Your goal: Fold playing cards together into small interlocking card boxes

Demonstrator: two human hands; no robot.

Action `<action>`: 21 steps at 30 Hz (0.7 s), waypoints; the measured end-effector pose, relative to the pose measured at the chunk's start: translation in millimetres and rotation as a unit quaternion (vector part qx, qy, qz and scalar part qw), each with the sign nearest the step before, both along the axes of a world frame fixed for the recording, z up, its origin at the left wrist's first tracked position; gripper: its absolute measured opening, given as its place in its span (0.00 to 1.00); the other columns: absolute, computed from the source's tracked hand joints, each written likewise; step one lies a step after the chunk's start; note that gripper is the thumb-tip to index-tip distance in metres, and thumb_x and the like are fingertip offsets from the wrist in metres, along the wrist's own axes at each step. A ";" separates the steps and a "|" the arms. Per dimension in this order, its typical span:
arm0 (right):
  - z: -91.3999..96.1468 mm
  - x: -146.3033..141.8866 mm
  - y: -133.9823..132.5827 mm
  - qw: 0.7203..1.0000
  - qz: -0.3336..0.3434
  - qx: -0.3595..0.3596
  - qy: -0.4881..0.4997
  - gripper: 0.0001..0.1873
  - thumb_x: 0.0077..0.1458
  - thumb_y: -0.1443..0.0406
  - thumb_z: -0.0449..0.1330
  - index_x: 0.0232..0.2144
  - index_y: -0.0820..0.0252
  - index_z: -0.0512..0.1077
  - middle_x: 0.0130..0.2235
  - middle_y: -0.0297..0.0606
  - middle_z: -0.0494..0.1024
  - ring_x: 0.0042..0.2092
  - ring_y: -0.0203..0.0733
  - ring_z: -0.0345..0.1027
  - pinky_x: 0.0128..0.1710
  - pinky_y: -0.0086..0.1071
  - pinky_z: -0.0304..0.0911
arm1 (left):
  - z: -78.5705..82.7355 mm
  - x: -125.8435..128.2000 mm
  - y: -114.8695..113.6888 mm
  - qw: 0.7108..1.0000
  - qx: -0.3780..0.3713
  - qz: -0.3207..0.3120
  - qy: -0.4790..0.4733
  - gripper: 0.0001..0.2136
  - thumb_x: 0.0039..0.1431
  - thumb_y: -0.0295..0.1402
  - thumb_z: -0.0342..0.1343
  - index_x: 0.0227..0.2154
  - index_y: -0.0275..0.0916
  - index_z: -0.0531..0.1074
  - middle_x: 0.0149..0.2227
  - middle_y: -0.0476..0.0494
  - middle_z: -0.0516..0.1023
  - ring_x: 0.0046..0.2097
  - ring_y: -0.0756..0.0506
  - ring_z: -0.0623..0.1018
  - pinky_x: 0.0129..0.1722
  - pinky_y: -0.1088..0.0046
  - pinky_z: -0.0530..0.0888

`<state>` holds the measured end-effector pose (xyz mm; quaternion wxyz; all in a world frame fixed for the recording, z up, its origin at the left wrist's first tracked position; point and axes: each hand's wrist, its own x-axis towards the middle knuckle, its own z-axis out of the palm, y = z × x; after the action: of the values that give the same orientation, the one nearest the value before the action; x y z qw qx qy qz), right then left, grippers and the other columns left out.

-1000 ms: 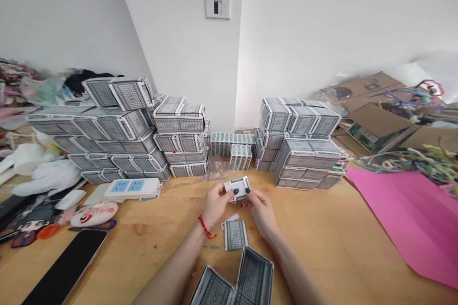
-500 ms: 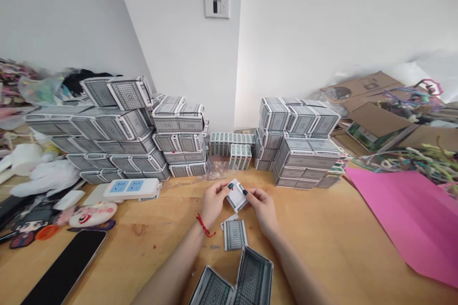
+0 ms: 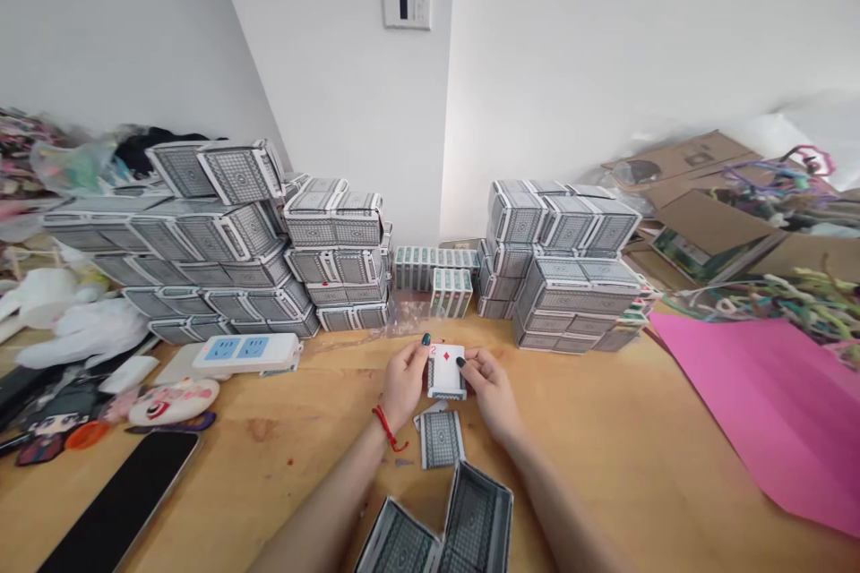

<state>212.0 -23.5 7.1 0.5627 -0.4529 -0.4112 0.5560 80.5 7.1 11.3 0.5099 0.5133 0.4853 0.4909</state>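
Between both hands I hold a playing card (image 3: 446, 367), a two of diamonds facing me, with patterned folded edges showing along its sides and bottom. My left hand (image 3: 404, 380) grips its left edge, thumb up at the top corner. On the right edge, my right hand (image 3: 490, 389) pinches it with the thumb on the face. Below lies a face-down card piece (image 3: 442, 440) with a grey patterned back, partly over another white-edged card. Nearest me are open boxes folded from cards (image 3: 477, 515), cut off by the bottom of the view.
Stacks of card-built blocks stand at the left (image 3: 228, 242) and right (image 3: 578, 286). Small card packs (image 3: 451, 293) sit between them. A power strip (image 3: 248, 351) and a phone (image 3: 124, 501) lie left; pink paper (image 3: 759, 412) and a cardboard box (image 3: 718, 233) are right.
The held card has turned from a slant to nearly upright and now shows its two of diamonds face. My left thumb has shifted to its upper left corner.
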 end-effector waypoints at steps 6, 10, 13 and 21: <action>0.1 0.4 0.6 1.000 -0.022 -0.011 0.001 0.11 0.45 0.57 0.57 0.27 0.59 0.64 0.20 0.29 0.64 0.21 0.33 0.55 0.22 0.26 0.51 | 7.6 -1.4 -2.4 0.997 -0.011 -0.060 -0.041 0.09 0.46 0.33 0.52 0.30 0.34 0.73 0.29 0.46 0.76 0.31 0.48 0.73 0.29 0.77 0.68; -2.0 1.7 1.7 0.999 -0.029 -0.012 -0.013 0.10 0.45 0.59 0.56 0.28 0.59 0.65 0.20 0.29 0.64 0.22 0.33 0.55 0.22 0.26 0.51 | 4.8 -1.5 -1.5 0.995 -0.006 -0.090 -0.038 0.09 0.47 0.31 0.50 0.30 0.34 0.71 0.28 0.46 0.75 0.29 0.49 0.72 0.28 0.77 0.67; -2.2 2.3 2.3 0.999 -0.026 -0.010 -0.018 0.09 0.46 0.60 0.56 0.29 0.59 0.66 0.21 0.29 0.64 0.22 0.33 0.54 0.22 0.26 0.50 | 3.8 -1.2 -1.8 0.994 0.003 -0.103 -0.038 0.08 0.47 0.30 0.49 0.31 0.34 0.69 0.28 0.47 0.74 0.30 0.50 0.71 0.28 0.77 0.67; 6.5 1.3 -2.2 0.999 0.028 -0.031 0.020 0.11 0.46 0.59 0.55 0.33 0.57 0.64 0.24 0.30 0.68 0.23 0.34 0.58 0.23 0.26 0.53 | 5.8 -0.6 -5.0 0.993 -0.008 -0.111 -0.040 0.03 0.49 0.31 0.47 0.26 0.38 0.62 0.22 0.54 0.65 0.22 0.54 0.64 0.21 0.81 0.61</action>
<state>213.3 -25.7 13.6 0.5411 -0.4471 -0.3948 0.5928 79.9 2.2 17.2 0.5843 0.5397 0.4088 0.4474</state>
